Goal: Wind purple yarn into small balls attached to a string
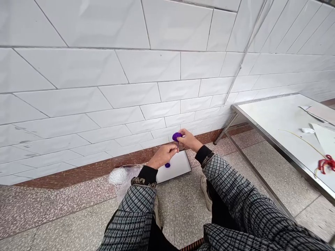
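A small ball of purple yarn (177,136) is held in the fingers of my right hand (187,140). A short purple strand runs down from it to my left hand (164,155), whose thumb and fingers pinch it just below and to the left. Beneath the hands a shallow white box (180,165) with a dark edge lies on the floor. Inside the box sits a second bit of purple yarn (167,165), partly behind my left hand.
A ball of white yarn (117,176) and a clear plastic bag (128,183) lie on the floor by the tiled wall (141,69). At right stands a metal-edged white table (272,111), bearing papers and a red yarn bundle (326,164).
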Available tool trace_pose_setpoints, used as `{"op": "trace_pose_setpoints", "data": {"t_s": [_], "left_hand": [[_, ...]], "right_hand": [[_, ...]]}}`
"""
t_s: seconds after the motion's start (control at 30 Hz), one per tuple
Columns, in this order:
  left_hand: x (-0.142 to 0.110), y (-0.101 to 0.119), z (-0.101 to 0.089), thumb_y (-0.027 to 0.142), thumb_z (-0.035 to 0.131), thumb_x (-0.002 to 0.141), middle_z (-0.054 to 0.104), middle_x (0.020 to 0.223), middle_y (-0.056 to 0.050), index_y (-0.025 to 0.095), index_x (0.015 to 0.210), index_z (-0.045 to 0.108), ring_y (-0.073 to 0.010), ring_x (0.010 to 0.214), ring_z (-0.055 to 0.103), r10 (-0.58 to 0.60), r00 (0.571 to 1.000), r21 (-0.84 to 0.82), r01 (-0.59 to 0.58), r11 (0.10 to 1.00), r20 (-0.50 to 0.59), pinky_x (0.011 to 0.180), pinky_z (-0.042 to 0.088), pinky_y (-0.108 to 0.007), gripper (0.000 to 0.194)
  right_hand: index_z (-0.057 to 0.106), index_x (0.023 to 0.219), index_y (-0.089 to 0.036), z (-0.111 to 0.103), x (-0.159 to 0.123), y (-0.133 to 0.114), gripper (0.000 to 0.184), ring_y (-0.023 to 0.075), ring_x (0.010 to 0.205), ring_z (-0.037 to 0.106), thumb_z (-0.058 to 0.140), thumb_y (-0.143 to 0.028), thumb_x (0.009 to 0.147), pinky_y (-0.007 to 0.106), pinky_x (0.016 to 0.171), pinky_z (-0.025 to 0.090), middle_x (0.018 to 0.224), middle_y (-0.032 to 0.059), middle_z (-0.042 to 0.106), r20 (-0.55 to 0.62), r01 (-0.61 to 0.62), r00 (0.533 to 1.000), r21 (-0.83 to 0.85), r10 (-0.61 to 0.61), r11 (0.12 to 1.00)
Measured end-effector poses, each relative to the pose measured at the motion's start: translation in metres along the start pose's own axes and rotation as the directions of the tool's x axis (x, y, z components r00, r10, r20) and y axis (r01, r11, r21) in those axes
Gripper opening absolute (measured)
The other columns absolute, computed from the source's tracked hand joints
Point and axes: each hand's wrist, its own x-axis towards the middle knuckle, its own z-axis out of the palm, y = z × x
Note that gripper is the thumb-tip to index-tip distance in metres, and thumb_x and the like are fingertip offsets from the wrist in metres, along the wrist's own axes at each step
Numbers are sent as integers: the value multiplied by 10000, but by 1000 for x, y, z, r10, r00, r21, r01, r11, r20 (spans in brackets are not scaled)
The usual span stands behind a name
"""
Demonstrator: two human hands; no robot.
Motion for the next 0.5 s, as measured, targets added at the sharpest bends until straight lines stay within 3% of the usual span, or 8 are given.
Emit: {"op": "trace_pose_setpoints", "data": {"t_s": [0.07,0.1,0.17,0.23,0.27,0.37,0.5], "left_hand": [[-1,-1,-5,380,445,859,585,703,-5,189,733,571,-163,685,511,-25,996,11,26,1000,-80,665,397,-264,261],[-1,-3,-7,379,447,850,597,718,-11,190,738,574,-171,705,525,-43,991,13,45,999,-123,679,402,-270,253],[0,-8,-12,386,455,831,606,738,-19,191,741,575,-183,737,543,-75,979,-2,76,997,-188,705,410,-281,246],[1,-13,-14,408,462,819,586,717,-13,192,744,572,-183,724,533,-111,968,-41,104,994,-227,700,408,-284,254],[2,-15,-13,417,463,816,564,695,-4,193,747,569,-177,699,516,-126,963,-61,114,992,-238,683,401,-281,257],[3,-15,-9,417,453,818,492,637,22,196,759,554,-154,622,443,-136,973,-90,121,989,-185,623,366,-265,251],[2,-5,-1,423,439,847,455,622,26,193,737,539,-143,614,413,-72,996,-88,68,994,-43,597,351,-253,274]], "right_hand": [[535,898,-195,-3,-2,3,287,57,515,489,676,-100,667,183,504,425,709,-70,565,128,-48,989,-238,80,970],[547,900,-189,-5,-4,3,291,66,517,505,669,-86,656,189,506,434,698,-65,574,245,-69,959,-291,145,954],[555,926,-181,-9,-9,0,310,82,526,554,655,-82,649,210,523,473,736,-45,613,494,-111,842,-238,218,965],[541,974,-183,-11,-13,-6,354,89,549,594,655,-95,651,227,559,513,818,-23,646,629,-165,764,-23,143,986],[526,997,-187,-11,-14,-9,373,89,561,605,661,-107,659,232,577,527,846,-15,655,633,-183,771,108,74,977],[491,1035,-195,-10,-13,-15,390,98,598,621,687,-146,702,241,621,553,836,-1,664,464,-163,884,427,-61,889],[506,1005,-177,-6,-8,-15,338,99,603,610,696,-161,727,230,615,547,773,-4,648,249,-109,968,501,-23,859]]}}
